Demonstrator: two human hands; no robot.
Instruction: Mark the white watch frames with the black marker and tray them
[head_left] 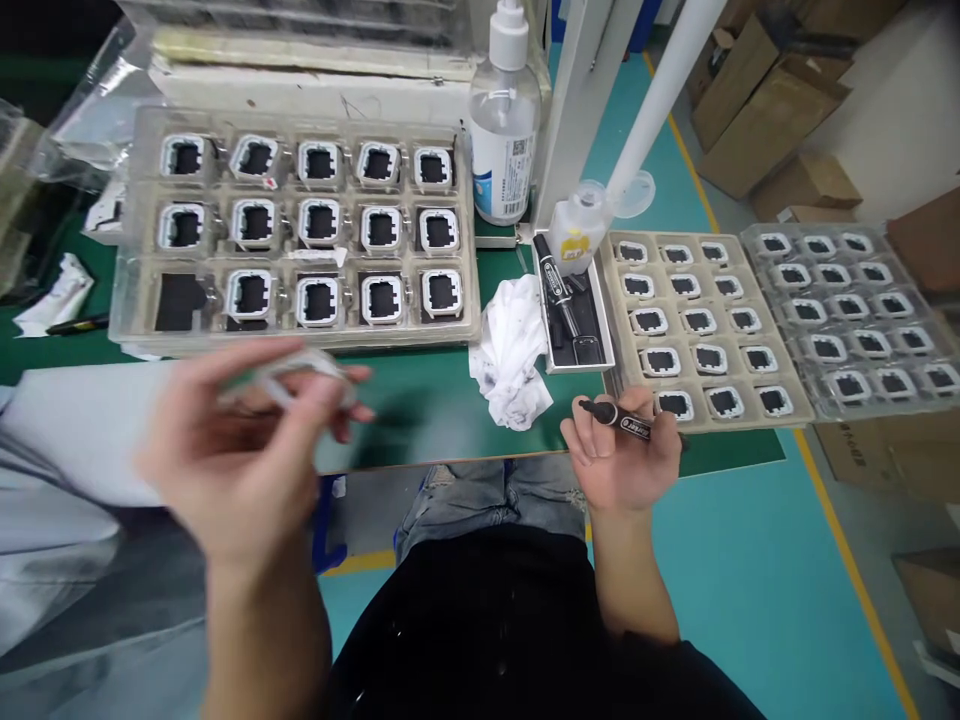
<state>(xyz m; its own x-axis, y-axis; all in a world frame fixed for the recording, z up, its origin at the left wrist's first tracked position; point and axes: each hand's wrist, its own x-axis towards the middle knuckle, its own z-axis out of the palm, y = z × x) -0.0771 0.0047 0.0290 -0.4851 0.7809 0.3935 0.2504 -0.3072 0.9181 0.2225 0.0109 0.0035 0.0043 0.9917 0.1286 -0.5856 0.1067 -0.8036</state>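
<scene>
My left hand (247, 440), a little blurred, is closed on a white square plastic frame (304, 372) in front of the left tray. In my right hand (622, 455) I grip a black marker (626, 420), its dark tip pointing left. The left clear plastic tray (127, 290) holds rows of similar white frames with dark centres; its front-left pocket (178, 300) has no frame in it. Beyond my right hand lies a beige tray (799, 405) with more such frames. Between the trays is a crumpled white cloth (514, 345) with dark smudges.
A pump bottle (504, 130) stands behind the cloth. A small white box (577, 350) holds another marker (551, 275), and a small bottle (577, 230) stands at its back. Another clear tray (810, 395) is at far right. A white pole (664, 90) rises behind; cardboard boxes (772, 110) are on the floor.
</scene>
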